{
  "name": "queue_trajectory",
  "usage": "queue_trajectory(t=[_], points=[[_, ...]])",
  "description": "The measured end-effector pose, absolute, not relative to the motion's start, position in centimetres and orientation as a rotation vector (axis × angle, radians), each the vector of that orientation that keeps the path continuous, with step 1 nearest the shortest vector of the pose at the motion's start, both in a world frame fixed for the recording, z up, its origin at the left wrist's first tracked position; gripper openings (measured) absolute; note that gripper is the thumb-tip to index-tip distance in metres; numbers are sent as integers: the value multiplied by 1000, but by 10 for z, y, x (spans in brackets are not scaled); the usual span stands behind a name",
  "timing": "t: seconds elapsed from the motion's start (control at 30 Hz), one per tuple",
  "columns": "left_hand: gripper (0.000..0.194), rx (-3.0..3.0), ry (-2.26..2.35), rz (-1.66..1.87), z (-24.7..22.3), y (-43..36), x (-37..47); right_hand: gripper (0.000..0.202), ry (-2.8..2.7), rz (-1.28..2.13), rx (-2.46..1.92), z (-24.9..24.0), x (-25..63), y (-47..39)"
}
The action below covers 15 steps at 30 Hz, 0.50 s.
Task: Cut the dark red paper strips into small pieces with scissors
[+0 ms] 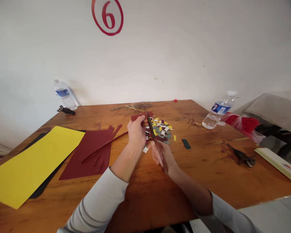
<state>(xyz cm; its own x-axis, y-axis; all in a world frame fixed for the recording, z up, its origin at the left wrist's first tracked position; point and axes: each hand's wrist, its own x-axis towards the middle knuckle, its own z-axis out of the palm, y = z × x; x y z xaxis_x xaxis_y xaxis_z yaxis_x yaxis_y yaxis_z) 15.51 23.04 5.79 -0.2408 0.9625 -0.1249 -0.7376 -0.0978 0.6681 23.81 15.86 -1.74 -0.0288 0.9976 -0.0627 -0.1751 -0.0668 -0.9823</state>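
Maroon strip [142, 116]: a narrow band of dark red paper, pinched at its far end by the left hand [136, 131], over the middle of the wooden table [203, 181].
Left hand: fingers closed on the strip, thumb on top, holding it raised just above the table.
Right hand [163, 155]: closed around the handles of the scissors [155, 139], whose blades point away from the person and reach up to the strip; how far the blades are parted cannot be told.
Strip and grip: the strip sits at the blade tips, just beyond the left fingertips, directly over the pile of paper bits [161, 129].
Doing it well: judging from this, short snips close to the pinching fingers would keep pieces even, with the strip held taut and square to the blades so the bits drop onto the pile.
Pile: small maroon, yellow, grey and white squares, touching one another, just right of the left hand.
Nearby: maroon sheets [92, 152] with cut slits and a yellow sheet [31, 161] lie to the left, well apart from the hands.
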Motion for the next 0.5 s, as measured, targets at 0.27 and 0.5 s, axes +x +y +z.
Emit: queue_trajectory(t=[0.27, 0.5], points=[[14, 426, 747, 1674, 55, 231, 156, 60, -1140, 1270, -1069, -24, 238, 157], [21, 462, 727, 1671, 55, 232, 156, 60, -1113, 1323, -1083, -24, 240, 160]])
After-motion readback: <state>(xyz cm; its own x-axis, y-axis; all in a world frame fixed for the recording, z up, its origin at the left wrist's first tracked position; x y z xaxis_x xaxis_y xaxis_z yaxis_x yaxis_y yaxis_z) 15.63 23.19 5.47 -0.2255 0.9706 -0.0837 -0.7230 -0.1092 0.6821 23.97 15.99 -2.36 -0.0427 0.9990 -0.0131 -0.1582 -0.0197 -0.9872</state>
